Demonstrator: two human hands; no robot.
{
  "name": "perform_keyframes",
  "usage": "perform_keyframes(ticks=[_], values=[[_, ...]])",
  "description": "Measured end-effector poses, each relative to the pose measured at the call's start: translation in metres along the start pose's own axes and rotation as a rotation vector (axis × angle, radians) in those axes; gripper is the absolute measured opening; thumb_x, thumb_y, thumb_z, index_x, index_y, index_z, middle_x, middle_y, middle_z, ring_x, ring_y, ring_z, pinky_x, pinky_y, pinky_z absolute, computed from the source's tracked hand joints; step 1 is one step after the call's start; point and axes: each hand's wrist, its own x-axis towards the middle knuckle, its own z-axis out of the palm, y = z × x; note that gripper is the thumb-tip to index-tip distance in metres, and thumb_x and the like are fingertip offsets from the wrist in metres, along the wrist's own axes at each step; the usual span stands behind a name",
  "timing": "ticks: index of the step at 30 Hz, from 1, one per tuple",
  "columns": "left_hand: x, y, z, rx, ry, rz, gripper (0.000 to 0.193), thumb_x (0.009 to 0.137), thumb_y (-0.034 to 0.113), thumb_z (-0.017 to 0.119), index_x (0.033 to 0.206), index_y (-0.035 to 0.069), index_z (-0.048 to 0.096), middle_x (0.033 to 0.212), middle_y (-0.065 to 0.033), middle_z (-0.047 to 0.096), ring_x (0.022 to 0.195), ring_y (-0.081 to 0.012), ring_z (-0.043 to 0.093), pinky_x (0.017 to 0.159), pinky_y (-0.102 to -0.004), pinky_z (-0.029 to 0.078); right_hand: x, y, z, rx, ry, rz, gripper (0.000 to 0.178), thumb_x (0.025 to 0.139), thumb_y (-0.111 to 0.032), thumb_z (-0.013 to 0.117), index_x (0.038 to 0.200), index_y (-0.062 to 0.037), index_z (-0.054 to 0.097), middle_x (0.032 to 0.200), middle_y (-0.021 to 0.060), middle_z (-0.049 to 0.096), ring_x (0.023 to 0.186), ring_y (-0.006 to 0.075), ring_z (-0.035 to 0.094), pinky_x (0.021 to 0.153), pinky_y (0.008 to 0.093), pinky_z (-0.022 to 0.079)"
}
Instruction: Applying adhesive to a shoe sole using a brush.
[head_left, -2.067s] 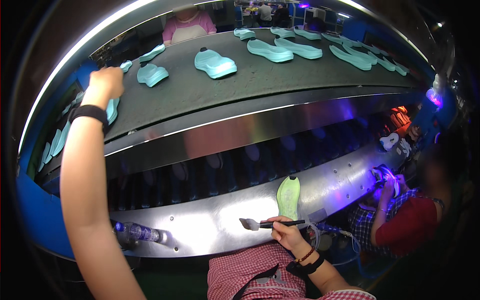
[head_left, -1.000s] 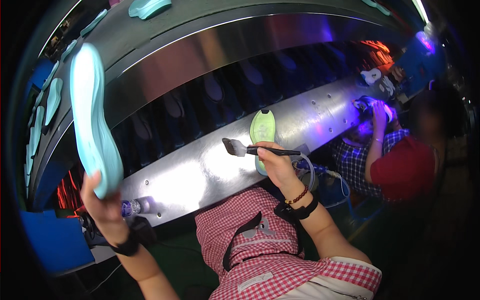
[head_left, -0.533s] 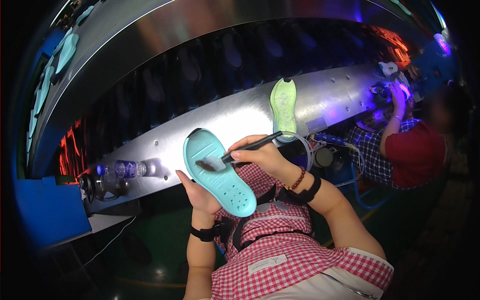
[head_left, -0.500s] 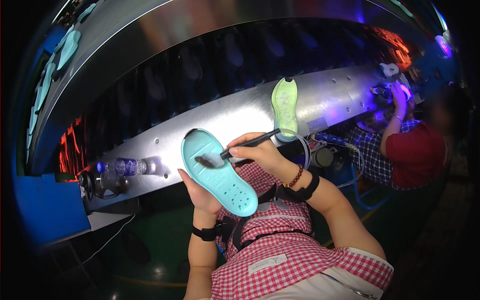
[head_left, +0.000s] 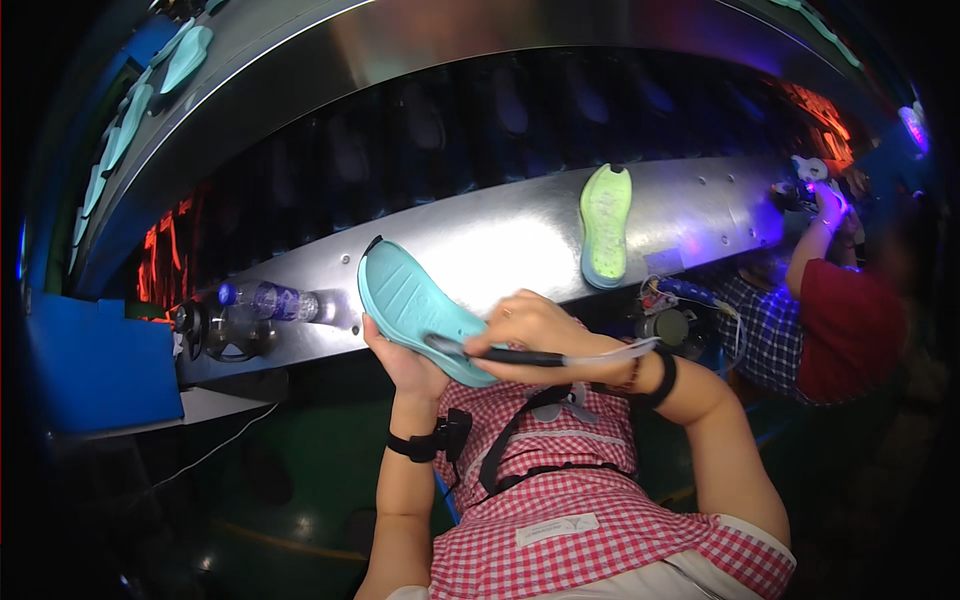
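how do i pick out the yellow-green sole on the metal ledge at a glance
Find the long silver metal ledge crossing the scene. On its right half lies an elongated yellow-green shoe sole, with a black patch at its far end. Its yellow-green face sets it apart from the turquoise shoe sole held in the person's left hand.

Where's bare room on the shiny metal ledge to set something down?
The ledge is bare between the held turquoise shoe sole and yellow-green shoe sole, and just right of the latter. Crowded: left end, purple-labelled clear bottle; far right, co-worker's hand.
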Motion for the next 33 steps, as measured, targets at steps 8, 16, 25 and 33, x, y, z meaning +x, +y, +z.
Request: perform_keyframes(ticks=[8, 16, 25, 33], values=[[-0.023, -0.006, 0.01, -0.065, -0.302, -0.155, 0.062, 0.09, 0.056, 0.02, 0.125, 0.01, 0.044, 0.118, -0.0103, 0.052, 0.103, -0.0268, 0.053, 0.088, -0.0408, 0.045, 0.003, -0.016, -0.03, 0.74, 0.257, 0.34, 0.018, 0.076, -0.008, 0.067, 0.091, 0.0009, 0.065, 0.086, 0.0097, 0.065, 0.074, 0.0121, 0.061, 0.065, 0.0222, 0.049], [-0.029, -0.003, 0.031, -0.169, -0.278, -0.199, 0.07, 0.087, 0.061, 0.02, 0.124, 0.007, 0.043, 0.109, -0.016, 0.057, 0.094, -0.0296, 0.057, 0.084, -0.041, 0.047, -0.011, -0.035, -0.031, 0.795, 0.016, 0.261, 0.017, 0.074, -0.004, 0.068, 0.091, -0.0014, 0.068, 0.083, 0.0086, 0.064, 0.075, 0.0125, 0.059, 0.068, 0.0229, 0.046], [-0.019, 0.005, 0.034, 0.043, -0.161, 0.183, 0.079, 0.083, 0.067, 0.014, 0.119, 0.005, 0.047, 0.095, -0.0191, 0.058, 0.076, -0.0302, 0.059, 0.067, -0.0418, 0.051, -0.024, -0.03, -0.029, 0.62, 0.039, 0.052, 0.02, 0.072, -0.008, 0.071, 0.091, -0.0062, 0.069, 0.08, 0.0074, 0.063, 0.073, 0.0135, 0.059, 0.067, 0.0225, 0.045], [-0.023, 0.019, 0.04, -0.113, -0.247, 0.391, 0.089, 0.074, 0.079, 0.021, 0.128, 0.01, 0.041, 0.1, -0.0197, 0.053, 0.079, -0.031, 0.055, 0.072, -0.0435, 0.048, -0.035, -0.026, -0.029, 0.559, 0.023, -0.136, 0.022, 0.068, -0.006, 0.074, 0.09, -0.0047, 0.069, 0.084, 0.0076, 0.067, 0.08, 0.0171, 0.061, 0.072, 0.0284, 0.05]])
